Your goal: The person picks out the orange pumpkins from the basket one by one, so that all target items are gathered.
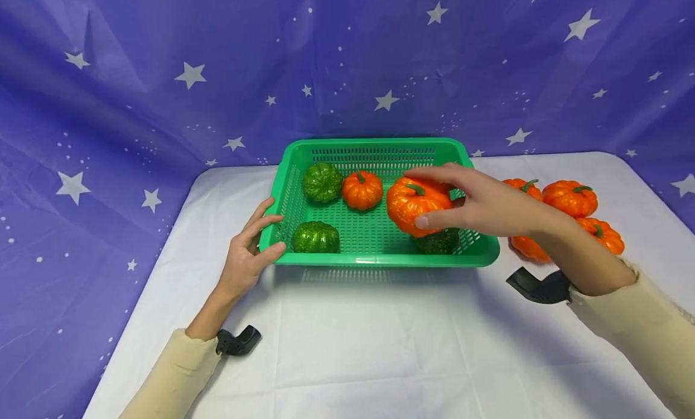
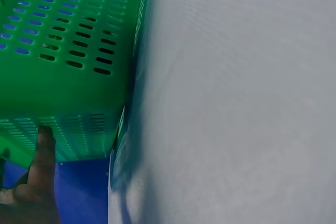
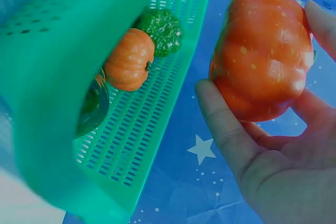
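Observation:
A green slotted plastic basket (image 1: 374, 260) stands on the white-covered table. My left hand (image 1: 247, 256) holds its left end at the rim; in the left wrist view, a finger (image 2: 44, 156) touches the slotted end wall. Over the basket's right part, my right hand (image 1: 472, 202) grips an orange toy pumpkin (image 1: 415, 205) between thumb and fingers, its stem upward. Inside the basket lie a smaller orange pumpkin (image 1: 362, 190), a bumpy green pumpkin (image 1: 322, 182) at back left, a green one (image 1: 316, 238) at front left and a dark green one (image 1: 437, 243), partly hidden under the held pumpkin.
Several orange pumpkins (image 1: 570, 198) sit together on the table right of the basket, partly behind my right forearm. A purple cloth with white stars (image 1: 347, 63) hangs behind the table. White tablecloth (image 1: 369, 346) stretches in front of the basket.

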{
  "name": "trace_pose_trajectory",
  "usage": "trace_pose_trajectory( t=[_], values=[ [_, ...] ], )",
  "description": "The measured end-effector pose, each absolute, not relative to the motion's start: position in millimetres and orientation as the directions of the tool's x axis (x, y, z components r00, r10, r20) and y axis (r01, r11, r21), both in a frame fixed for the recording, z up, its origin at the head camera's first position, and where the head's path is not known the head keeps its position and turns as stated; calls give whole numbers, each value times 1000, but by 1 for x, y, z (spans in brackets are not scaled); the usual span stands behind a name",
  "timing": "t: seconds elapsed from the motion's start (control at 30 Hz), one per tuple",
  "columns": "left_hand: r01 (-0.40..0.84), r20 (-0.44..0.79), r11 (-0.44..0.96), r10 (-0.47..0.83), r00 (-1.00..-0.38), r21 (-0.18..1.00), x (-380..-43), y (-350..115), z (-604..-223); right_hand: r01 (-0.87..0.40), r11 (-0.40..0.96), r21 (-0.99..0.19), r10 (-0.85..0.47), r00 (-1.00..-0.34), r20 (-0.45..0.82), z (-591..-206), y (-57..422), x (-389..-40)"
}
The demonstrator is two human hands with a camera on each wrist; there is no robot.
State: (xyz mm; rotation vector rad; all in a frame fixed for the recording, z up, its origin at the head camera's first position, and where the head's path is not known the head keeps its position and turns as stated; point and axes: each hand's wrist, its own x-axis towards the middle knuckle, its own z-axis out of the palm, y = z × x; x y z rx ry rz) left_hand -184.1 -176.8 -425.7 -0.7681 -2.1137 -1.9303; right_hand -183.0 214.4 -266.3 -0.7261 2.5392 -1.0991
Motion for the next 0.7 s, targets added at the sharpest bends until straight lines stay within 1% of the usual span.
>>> trace_pose_trajectory(
  t=[0.23,0.37,0.5,0.57,0.63,0.7],
  values=[
    [485,464,23,256,-848,874,-185,-177,-425,-347,634,-692,-496,-868,-20,-268,229,-159],
    [487,468,14,252,-847,873,-185,-176,-425,-360,615,-702,-507,-862,-1,-270,239,-150],
    [485,468,8,253,-847,874,-185,-176,-425,-399,581,-709,-523,-851,50,-275,253,-141],
    [486,467,11,253,-847,874,-186,-176,-425,-394,579,-714,-510,-858,60,-278,261,-136],
    [486,467,12,254,-847,874,-185,-176,-425,-388,606,-695,-480,-874,69,-280,269,-130],
    [487,468,12,254,-846,874,-185,-177,-425,-359,622,-696,-447,-893,62,-281,277,-125]
  ],
)
